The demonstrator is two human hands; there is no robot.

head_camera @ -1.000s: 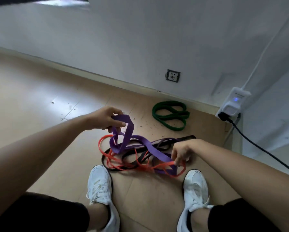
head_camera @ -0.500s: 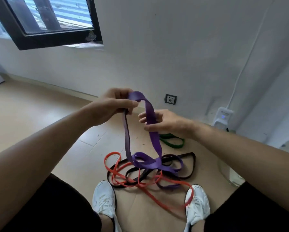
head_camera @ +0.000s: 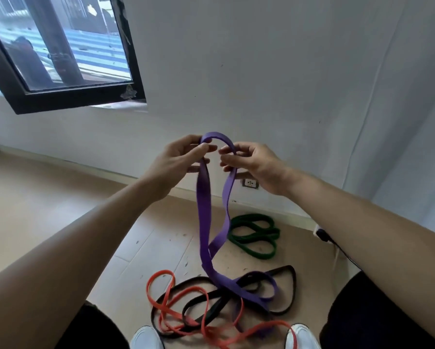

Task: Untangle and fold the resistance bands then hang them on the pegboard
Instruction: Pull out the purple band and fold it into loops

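Observation:
A wide purple band (head_camera: 204, 210) hangs as a long loop from both hands, held up in front of the wall. My left hand (head_camera: 179, 159) pinches the left side of its top bend, and my right hand (head_camera: 253, 162) grips the right strand just below the bend. The loop's lower end trails onto the floor and lies across a black band (head_camera: 290, 285) and a thin orange band (head_camera: 161, 280), which are tangled together between my feet. A green band (head_camera: 255, 235) lies folded by itself near the wall.
A wall socket (head_camera: 250, 183) sits low on the white wall behind the hands. A black cable (head_camera: 337, 248) runs along the floor at the right. A dark-framed window (head_camera: 67, 59) is at upper left. White shoes (head_camera: 145, 338) show at the bottom edge.
Both hands have lifted the purple band higher, pulling most of it off the floor pile. My right hand moved up to just below the top bend. The view tilted up.

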